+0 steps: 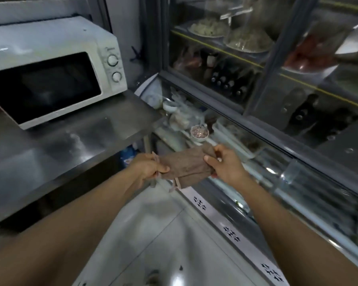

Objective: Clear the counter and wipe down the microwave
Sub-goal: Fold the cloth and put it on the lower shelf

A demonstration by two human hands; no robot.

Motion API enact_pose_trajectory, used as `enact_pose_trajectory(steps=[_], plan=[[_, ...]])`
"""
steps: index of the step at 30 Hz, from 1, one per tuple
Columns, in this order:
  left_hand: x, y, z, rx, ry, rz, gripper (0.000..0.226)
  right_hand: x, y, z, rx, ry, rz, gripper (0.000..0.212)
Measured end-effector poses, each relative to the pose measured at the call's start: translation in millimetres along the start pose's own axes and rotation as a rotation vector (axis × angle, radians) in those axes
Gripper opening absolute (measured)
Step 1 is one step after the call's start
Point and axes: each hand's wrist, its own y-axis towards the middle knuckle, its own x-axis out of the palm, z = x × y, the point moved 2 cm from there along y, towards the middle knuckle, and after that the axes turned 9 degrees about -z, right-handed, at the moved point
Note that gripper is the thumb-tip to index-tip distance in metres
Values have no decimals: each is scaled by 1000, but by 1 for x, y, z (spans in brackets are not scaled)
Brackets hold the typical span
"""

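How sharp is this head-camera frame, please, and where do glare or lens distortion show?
Head view: motion blur softens the white microwave and the glass-fronted display cabinet; glare patches sit on the stainless steel counter and the pale floor tiles; wide-angle distortion bends the cabinet's frames; the brown folded cloth, gripped by the left hand and the right hand, is the clearest part.

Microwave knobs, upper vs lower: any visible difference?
The upper knob sits higher on the microwave control panel, under faint printed markings; the lower knob sits beneath it, nearer the panel's bottom edge. The upper knob's rim looks darker on its right side; the lower one's rim looks paler. Pointer settings are too blurred to tell. Both are round, white and look alike in size.
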Motion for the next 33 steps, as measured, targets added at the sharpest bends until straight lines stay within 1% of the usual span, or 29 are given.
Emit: enact_pose_trajectory(steps=[3, 5, 8, 10, 12, 14, 16, 19, 22, 27, 33], plan=[[-8, 19, -16, -28, -44, 64, 26, 16, 26, 12, -16, -57, -36, 9], [-14, 32, -24, -77, -11, 64, 24, 29, 43, 19, 2, -18, -60, 9], [-28, 55, -36, -143, -6, 88, 28, 49, 73, 30, 42, 27, -104, 9], [-38, 69, -44, -152, 36, 99, 30, 61, 95, 38, 91, 3, -150, 10], [-44, 78, -52, -148, 93, 75, 31, 72, 109, 45, 164, -3, -206, 9], [-52, 88, -60, -159, 81, 88, 28, 86, 125, 56, 213, 22, -263, 10], [-58, 99, -68, -185, 14, 111, 24, 97, 138, 65, 245, 24, -309, 16], [-64, 114, -84, -220, -48, 149, 28, 112, 153, 79, 314, 18, -409, 30], [-66, 131, -100, -255, -69, 196, 39, 125, 167, 91, 350, -5, -509, 38], [-68, 160, -129, -287, -219, 285, 43, 143, 200, 118, 309, -62, -616, 45], [-64, 200, -168, -301, -405, 474, 37, 166, 243, 164, 218, -78, -672, 48]])
